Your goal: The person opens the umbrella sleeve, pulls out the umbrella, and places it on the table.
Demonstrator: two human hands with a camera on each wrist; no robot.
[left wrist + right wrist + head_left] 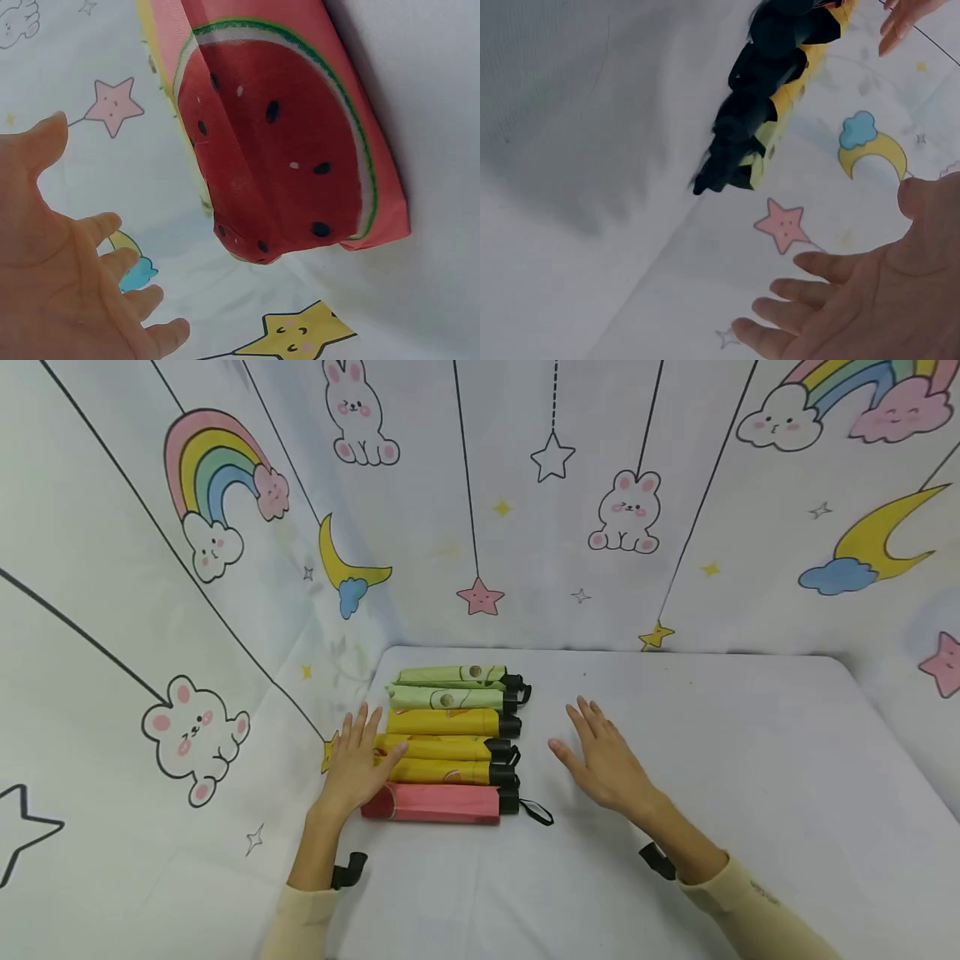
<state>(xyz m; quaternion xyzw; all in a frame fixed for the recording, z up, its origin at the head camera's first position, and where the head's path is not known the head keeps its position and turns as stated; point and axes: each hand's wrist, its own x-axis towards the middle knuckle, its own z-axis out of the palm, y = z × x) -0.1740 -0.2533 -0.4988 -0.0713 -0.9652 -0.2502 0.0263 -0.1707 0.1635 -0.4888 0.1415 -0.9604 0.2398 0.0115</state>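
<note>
Left of centre in the head view: pink folded umbrella (442, 803) lowest, three yellow umbrellas (442, 748) and two green umbrellas (448, 698) ranged above; likely light, slick and soft outside, stiff inside, best gripped round the middle or by the black handles (508, 800); left hand (357, 766) over the left ends, contact unclear, right hand (606, 766) right of centre, both straight-fingered, holding nothing; white counter (720, 760) beneath

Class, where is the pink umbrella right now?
In the head view, the pink umbrella lies left of centre, at the near end of the row, right beside a yellow umbrella.
</note>
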